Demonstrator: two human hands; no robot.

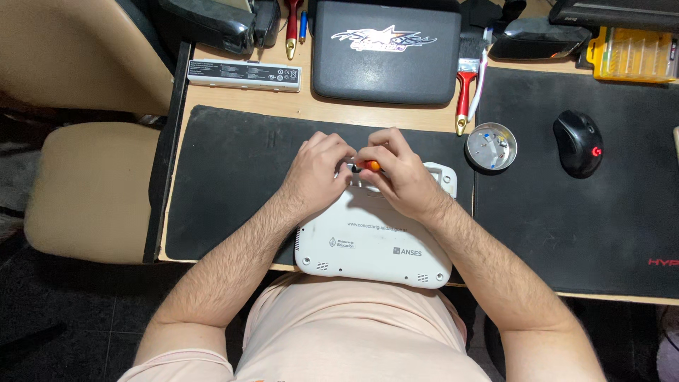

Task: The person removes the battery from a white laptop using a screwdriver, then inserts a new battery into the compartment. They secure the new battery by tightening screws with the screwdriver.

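Two hands meet at the far edge of the white netbook (373, 244), which lies upside down on the black desk mat (226, 184) at the near edge of the desk (332, 113), its near end just over my lap. My right hand (396, 173) has its grip pinched tight on a small screwdriver with an orange handle (370, 166), fingers curled over it; only a sliver of orange shows between the knuckles. My left hand (318, 173) curls in right beside it, fingertips touching the same spot, but I cannot tell whether that grip holds anything.

Just right of my right hand sits a small round metal dish (491, 147) with tiny screws inside. Farther right, a black mouse (578, 143) rests on a second dark mat (573, 233). On the far side lie a red-handled brush (464, 95), a closed dark netbook (385, 53), and to its left a long white battery pack (244, 75).
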